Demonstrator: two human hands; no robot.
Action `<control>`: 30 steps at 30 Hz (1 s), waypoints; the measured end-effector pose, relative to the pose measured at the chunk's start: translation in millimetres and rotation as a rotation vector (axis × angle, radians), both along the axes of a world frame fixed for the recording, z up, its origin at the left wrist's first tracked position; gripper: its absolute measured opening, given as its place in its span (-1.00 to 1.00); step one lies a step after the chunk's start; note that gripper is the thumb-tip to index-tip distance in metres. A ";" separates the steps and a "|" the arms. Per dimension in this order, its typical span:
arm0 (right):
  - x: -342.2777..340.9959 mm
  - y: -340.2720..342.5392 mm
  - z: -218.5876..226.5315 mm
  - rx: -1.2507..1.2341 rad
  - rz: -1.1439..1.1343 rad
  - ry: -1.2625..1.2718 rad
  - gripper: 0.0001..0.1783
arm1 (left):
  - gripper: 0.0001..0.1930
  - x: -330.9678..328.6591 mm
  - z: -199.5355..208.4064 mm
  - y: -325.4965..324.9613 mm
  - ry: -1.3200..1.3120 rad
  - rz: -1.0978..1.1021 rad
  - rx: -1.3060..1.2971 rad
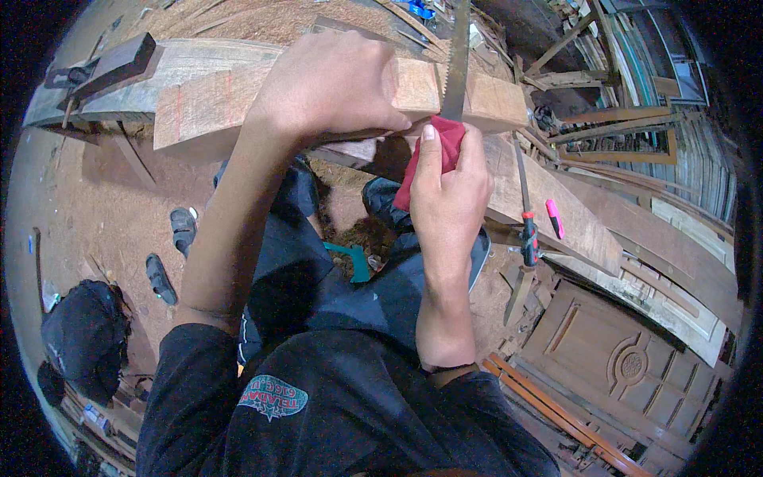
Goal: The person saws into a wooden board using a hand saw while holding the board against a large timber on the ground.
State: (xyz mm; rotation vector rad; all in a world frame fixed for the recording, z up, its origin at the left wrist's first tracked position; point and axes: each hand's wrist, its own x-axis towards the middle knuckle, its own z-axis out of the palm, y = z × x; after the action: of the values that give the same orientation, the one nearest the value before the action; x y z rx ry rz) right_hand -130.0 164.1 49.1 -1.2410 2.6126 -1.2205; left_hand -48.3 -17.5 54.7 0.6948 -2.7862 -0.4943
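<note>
My left hand [326, 83] presses down on a thick wooden block [208, 103], its fingers closed over the near edge and its thumb pointing right. Red pencil-like lines cross the left part of the block. Just right of that hand, a toothed saw blade [455, 71] stands across the block, its far end reaching the top of the picture. A red cloth [450, 145] wraps the saw's near end. Around this cloth my right hand [451, 199] is closed, thumb on top. Whatever handle lies inside the cloth is hidden.
The block lies across a plank [568, 199] holding a tool with a red-black handle [529, 242] and a pink marker [554, 219]. Left are a dark wooden hand plane [123, 65], sandals [160, 278] and a black bundle [86, 338]. A carved door panel [584, 334] lies lower right.
</note>
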 end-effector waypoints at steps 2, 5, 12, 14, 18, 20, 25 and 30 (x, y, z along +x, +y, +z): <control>-0.1 -0.3 -0.8 -0.010 0.004 0.011 -0.74 | -0.18 0.2 3.0 0.9 -0.017 0.002 0.001; 2.0 -1.9 0.2 -0.009 0.006 0.026 -0.74 | -0.18 1.1 2.6 0.9 -0.013 0.012 -0.003; 7.3 -5.2 2.3 0.059 -0.008 0.128 -0.74 | -0.18 -0.3 -0.8 1.0 0.000 0.022 -0.023; 9.5 -6.1 3.0 0.086 -0.007 0.166 -0.74 | -0.18 -0.2 -0.5 1.4 0.000 0.025 -0.023; 8.8 -8.2 -2.2 0.111 -0.025 0.183 -0.78 | -0.35 -0.9 -2.7 3.4 0.105 0.025 -0.045; 9.4 -8.5 -2.7 0.112 -0.033 0.166 -0.80 | -0.35 0.0 -0.3 3.4 0.110 0.014 -0.034; 8.7 -7.0 -4.7 0.107 0.015 0.223 -0.76 | -0.39 1.0 0.9 1.4 0.126 -0.002 -0.025; 9.7 -7.5 -4.1 0.121 0.004 0.210 -0.77 | -0.44 -0.1 7.4 0.2 0.079 -0.032 -0.010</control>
State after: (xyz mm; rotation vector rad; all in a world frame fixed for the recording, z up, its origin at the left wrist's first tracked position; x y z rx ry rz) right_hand -120.2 156.6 45.0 -1.4219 2.7757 -0.9628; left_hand -48.4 -17.2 62.1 0.6162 -2.7275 -0.5019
